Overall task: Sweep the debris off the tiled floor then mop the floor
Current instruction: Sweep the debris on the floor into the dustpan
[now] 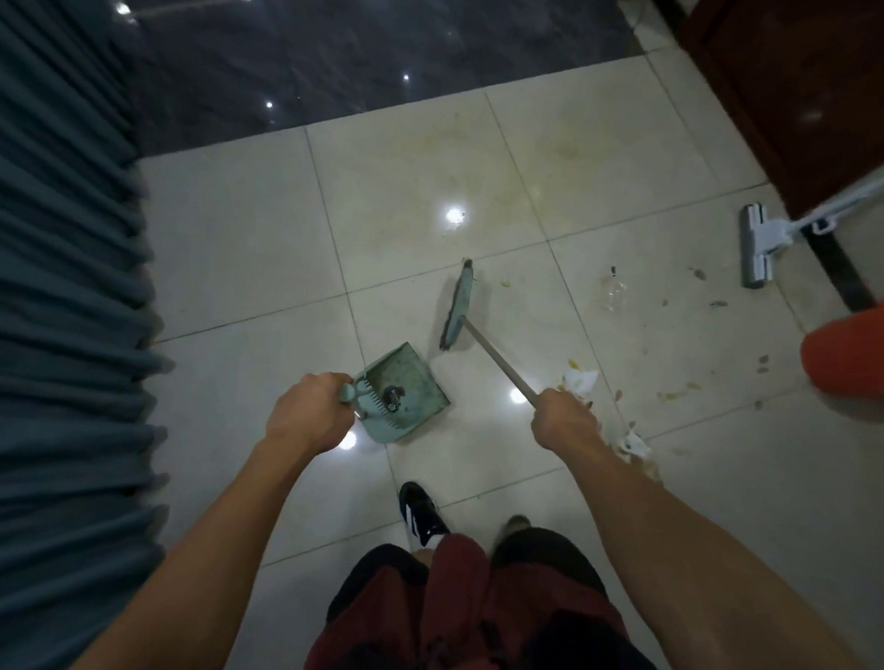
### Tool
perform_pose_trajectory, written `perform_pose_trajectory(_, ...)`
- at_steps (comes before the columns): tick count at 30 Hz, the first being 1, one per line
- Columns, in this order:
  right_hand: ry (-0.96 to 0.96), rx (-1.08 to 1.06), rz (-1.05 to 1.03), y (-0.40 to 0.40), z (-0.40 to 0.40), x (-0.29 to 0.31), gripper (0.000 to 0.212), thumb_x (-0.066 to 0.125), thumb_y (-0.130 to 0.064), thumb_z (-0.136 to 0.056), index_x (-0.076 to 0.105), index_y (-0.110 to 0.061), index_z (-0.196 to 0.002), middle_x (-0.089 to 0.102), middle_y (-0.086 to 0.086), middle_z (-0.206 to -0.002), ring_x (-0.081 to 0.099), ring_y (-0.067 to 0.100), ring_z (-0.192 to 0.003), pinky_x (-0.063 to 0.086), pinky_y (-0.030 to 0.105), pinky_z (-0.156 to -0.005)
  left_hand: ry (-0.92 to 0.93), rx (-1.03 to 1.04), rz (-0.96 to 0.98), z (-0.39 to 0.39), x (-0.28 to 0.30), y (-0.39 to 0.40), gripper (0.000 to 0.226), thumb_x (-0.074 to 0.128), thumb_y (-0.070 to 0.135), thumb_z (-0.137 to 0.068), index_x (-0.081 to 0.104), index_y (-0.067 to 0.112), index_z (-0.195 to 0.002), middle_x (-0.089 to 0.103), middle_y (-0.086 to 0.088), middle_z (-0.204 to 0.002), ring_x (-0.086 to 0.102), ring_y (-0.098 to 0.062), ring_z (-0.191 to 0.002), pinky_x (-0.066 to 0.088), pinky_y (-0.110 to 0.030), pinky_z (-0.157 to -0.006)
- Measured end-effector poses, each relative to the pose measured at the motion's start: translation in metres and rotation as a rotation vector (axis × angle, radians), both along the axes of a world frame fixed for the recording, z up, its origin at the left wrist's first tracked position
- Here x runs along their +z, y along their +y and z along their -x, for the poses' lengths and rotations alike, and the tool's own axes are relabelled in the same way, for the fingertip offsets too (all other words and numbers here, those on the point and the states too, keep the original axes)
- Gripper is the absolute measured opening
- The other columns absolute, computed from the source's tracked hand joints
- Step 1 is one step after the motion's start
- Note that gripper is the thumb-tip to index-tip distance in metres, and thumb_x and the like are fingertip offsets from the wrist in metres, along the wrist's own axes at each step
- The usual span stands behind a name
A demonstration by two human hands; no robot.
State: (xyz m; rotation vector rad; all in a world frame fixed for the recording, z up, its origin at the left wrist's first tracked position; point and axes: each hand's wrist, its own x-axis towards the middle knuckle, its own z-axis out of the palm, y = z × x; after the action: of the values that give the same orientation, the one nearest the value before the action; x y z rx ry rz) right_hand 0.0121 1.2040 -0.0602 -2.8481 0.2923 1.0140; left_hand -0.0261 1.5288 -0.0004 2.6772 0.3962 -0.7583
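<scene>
The left hand (308,416) is clenched round the handle of a green dustpan (407,390), which rests on the pale tiled floor (251,242) with a dark bit of dirt inside near its comb. The right hand (562,420) grips the broom (458,305) pole; the broom head sits just beyond the pan's far corner, not touching it. Debris (583,381), paper scraps and small crumbs, lies right of the pole and scatters toward an orange object (863,348) at the right edge. A mop (757,246) lies further right by a dark wooden door (815,69). A pleated curtain (48,283) bounds the left side. Open tiles stretch ahead to a dark glossy strip (363,52).
</scene>
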Motion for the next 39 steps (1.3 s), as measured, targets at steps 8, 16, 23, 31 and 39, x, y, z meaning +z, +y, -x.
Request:
perform_pose_trajectory(8,0.044,0.080,-0.045,0.075,-0.082,-0.011,0.025,0.054,-0.019,-0.093,0.061,-0.011,-0.116,0.064,0.010,-0.112,0.066,0.030,-0.099,0.052,0.034,-0.077,-0.002,0.088,-0.044,-0.049,0.001,0.063,0.014,0.057,0.019,-0.089,0.067,0.028,-0.091,0.068,-0.001,-0.083,0.064,-0.025,-0.071,0.060,-0.036,-0.071)
perform_pose_trajectory(16,0.140,0.129,-0.145,0.124,-0.174,-0.023,0.028,0.053,-0.016,-0.093,0.059,-0.008,-0.119,0.063,0.011,-0.112,0.064,0.028,-0.095,0.048,0.031,-0.069,0.026,0.104,-0.086,-0.125,0.006,0.091,0.012,0.054,0.022,-0.096,0.059,0.031,-0.090,0.063,-0.001,-0.082,0.062,-0.023,-0.073,0.055,-0.035,-0.068)
perform_pose_trajectory(23,0.192,0.094,-0.189,0.137,-0.231,-0.028,0.029,0.052,-0.009,-0.089,0.058,-0.007,-0.118,0.061,0.012,-0.108,0.061,0.027,-0.084,0.052,0.033,-0.069,0.053,0.083,-0.109,-0.194,0.008,0.097,0.015,0.053,0.019,-0.096,0.057,0.030,-0.087,0.063,-0.002,-0.082,0.062,-0.023,-0.074,0.055,-0.036,-0.069)
perform_pose_trajectory(31,0.208,0.000,-0.076,0.138,-0.254,-0.029,0.029,0.056,-0.005,-0.088,0.060,-0.007,-0.117,0.056,0.008,-0.091,0.065,0.026,-0.085,0.054,0.033,-0.072,0.078,-0.015,-0.066,-0.241,0.004,0.114,0.016,0.055,0.021,-0.096,0.055,0.031,-0.084,0.063,-0.002,-0.082,0.061,-0.023,-0.074,0.052,-0.034,-0.068)
perform_pose_trajectory(39,0.158,-0.170,-0.053,0.115,-0.224,-0.028,0.021,0.054,-0.008,-0.089,0.059,-0.009,-0.109,0.057,0.005,-0.089,0.058,0.025,-0.078,0.048,0.031,-0.070,0.070,-0.163,0.012,-0.275,-0.004,0.111,0.011,0.060,0.018,-0.092,0.068,0.025,-0.095,0.066,-0.006,-0.088,0.063,-0.029,-0.079,0.052,-0.033,-0.069)
